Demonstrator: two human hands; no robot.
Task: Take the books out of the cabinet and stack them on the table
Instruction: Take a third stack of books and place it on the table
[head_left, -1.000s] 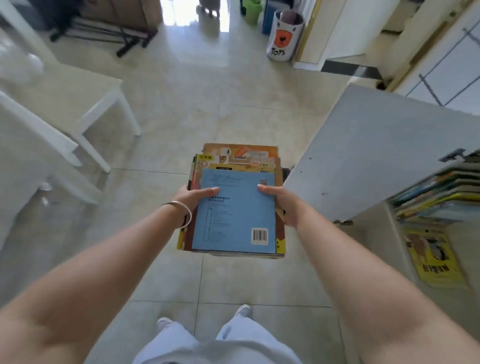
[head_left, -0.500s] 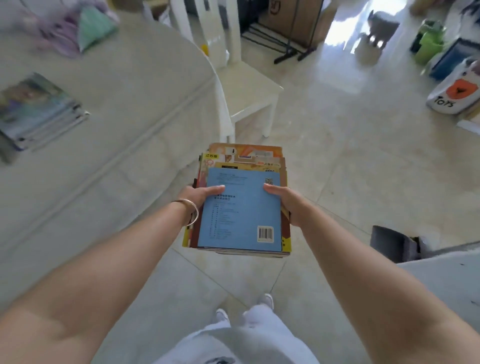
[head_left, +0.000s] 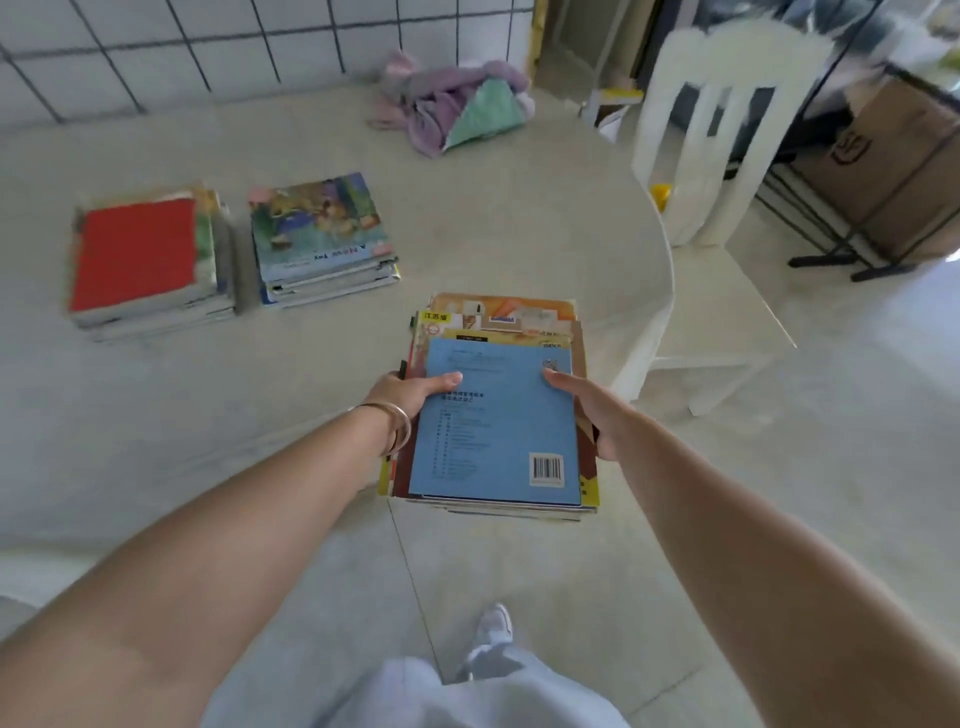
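You have turned from the cabinet, and the bench (head_left: 519, 218) now fills the view ahead, so the carry is nearly over. Two stacks already lie on it: the red-topped stack (head_left: 140, 260) and, just beside it, the picture-book stack (head_left: 322, 239). Your armful of books (head_left: 498, 415) hangs over the bench's near edge, not yet set down. Your left hand (head_left: 410, 392) and right hand (head_left: 592, 410) each close their grip on a side.

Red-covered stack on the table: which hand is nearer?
Left. The left hand grips the carried books' left edge, toward the red-covered stack; the right hand grips the far edge.
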